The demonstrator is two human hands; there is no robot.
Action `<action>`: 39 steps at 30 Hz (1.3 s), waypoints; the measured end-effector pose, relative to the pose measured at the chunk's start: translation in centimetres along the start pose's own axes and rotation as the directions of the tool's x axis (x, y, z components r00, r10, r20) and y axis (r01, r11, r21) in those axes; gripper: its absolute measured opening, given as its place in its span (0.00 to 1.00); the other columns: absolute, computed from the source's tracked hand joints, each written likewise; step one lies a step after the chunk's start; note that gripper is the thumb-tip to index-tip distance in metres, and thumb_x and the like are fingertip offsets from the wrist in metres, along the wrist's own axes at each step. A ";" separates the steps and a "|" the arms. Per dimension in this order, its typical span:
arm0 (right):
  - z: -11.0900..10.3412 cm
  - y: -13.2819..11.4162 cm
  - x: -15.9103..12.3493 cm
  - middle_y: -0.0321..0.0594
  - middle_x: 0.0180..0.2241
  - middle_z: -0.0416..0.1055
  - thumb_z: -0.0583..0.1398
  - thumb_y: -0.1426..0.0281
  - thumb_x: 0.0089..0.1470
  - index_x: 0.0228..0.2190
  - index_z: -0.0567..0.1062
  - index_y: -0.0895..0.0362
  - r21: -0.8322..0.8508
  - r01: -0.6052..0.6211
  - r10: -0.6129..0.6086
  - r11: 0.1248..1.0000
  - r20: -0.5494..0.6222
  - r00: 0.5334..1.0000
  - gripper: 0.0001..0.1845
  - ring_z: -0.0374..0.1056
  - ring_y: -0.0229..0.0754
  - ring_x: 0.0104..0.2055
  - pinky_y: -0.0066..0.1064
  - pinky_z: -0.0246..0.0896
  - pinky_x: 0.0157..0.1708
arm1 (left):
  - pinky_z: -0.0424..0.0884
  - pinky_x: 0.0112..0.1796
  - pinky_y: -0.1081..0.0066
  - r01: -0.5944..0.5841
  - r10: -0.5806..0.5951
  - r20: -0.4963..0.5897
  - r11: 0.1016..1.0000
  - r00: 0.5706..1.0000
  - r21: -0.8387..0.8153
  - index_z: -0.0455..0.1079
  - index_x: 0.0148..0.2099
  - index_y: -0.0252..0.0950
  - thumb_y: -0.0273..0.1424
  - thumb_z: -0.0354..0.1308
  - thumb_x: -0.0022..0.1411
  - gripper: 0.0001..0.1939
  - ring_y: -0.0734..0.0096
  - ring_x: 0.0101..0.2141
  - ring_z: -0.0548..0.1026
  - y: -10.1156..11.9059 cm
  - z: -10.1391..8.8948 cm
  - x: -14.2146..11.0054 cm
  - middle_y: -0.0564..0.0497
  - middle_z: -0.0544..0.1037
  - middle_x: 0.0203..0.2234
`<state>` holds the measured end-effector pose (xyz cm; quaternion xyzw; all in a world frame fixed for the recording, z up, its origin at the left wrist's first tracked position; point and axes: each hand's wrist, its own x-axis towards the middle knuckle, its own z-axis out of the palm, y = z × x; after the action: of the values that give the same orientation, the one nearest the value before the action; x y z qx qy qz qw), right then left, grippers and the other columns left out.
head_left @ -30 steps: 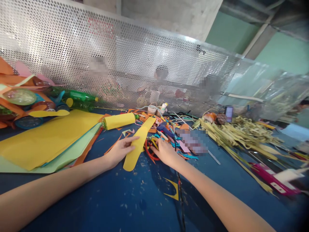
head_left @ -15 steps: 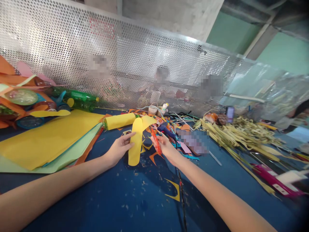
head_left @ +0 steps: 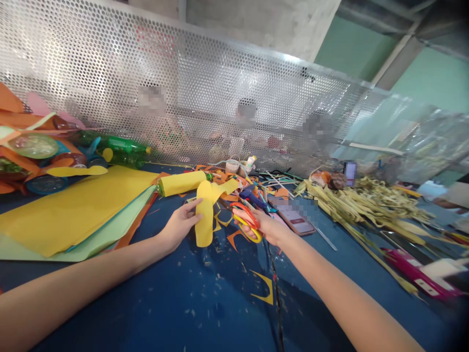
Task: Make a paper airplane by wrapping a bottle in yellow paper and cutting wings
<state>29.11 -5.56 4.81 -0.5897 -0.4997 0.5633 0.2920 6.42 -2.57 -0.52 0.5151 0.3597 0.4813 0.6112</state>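
My left hand (head_left: pixel 180 227) pinches a long, round-ended yellow paper cutout (head_left: pixel 204 225) between thumb and fingers, upright just above the table. Behind its top, another yellow paper shape (head_left: pixel 227 187) sticks out to the right; I cannot tell whether it is a separate piece. In my right hand (head_left: pixel 269 227) are scissors with red and yellow handles (head_left: pixel 253 219), raised to the right of the cutout and apart from it. Their blades are hard to make out. Curved yellow offcuts (head_left: pixel 222 222) lie between the hands. A green bottle wrapped in yellow paper (head_left: pixel 183 184) lies behind my left hand.
Large coloured sheets (head_left: pixel 84 210) are stacked at left, near decorated bottles (head_left: pixel 40 146). A blue glue gun (head_left: pixel 253 196), a phone (head_left: pixel 298 219) and paper scraps lie beyond my right hand. Dried strips (head_left: pixel 340 205) and a pink power strip (head_left: pixel 417 274) are at right. A perforated metal screen (head_left: pixel 220 83) stands behind.
My right hand has lifted the scissors off the table and turned them, so both handles now show. The yellow cutout in my left hand has swung more upright, and the second yellow shape has come into view.
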 end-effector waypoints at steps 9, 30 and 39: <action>-4.2 -1.7 -1.5 0.26 0.15 0.57 0.64 0.59 0.48 0.24 0.64 0.57 -0.156 0.041 0.028 0.987 0.421 0.907 0.18 0.49 0.26 0.15 0.19 0.43 0.14 | 0.70 0.46 0.59 -0.077 0.080 -0.173 0.997 0.982 0.028 0.59 0.61 0.31 0.34 0.63 0.50 0.37 0.55 0.44 0.75 0.4 -0.2 0.2 0.42 0.78 0.43; -1.9 -0.9 -2.2 0.31 0.22 0.55 0.53 0.46 0.52 0.28 0.63 0.55 -0.327 0.287 -0.121 0.900 0.446 0.887 0.24 0.53 0.33 0.19 0.28 0.57 0.20 | 0.73 0.41 0.62 -0.109 0.092 0.121 0.984 0.988 0.139 0.65 0.58 0.36 0.37 0.65 0.51 0.32 0.59 0.40 0.77 4.5 -2.0 1.9 0.46 0.79 0.42; -0.9 -1.7 -3.1 0.31 0.21 0.54 0.53 0.45 0.51 0.27 0.61 0.55 -0.364 0.182 -0.020 0.913 0.407 0.913 0.25 0.51 0.33 0.20 0.27 0.54 0.19 | 0.72 0.40 0.64 -0.018 -0.079 0.428 0.976 0.900 0.217 0.62 0.60 0.39 0.30 0.65 0.52 0.33 0.62 0.40 0.77 5.7 -2.7 2.2 0.47 0.79 0.42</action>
<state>29.99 -7.62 7.66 -0.4834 -0.6815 0.5420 0.0897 3.23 0.34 4.63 0.6669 0.2726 0.3026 0.6240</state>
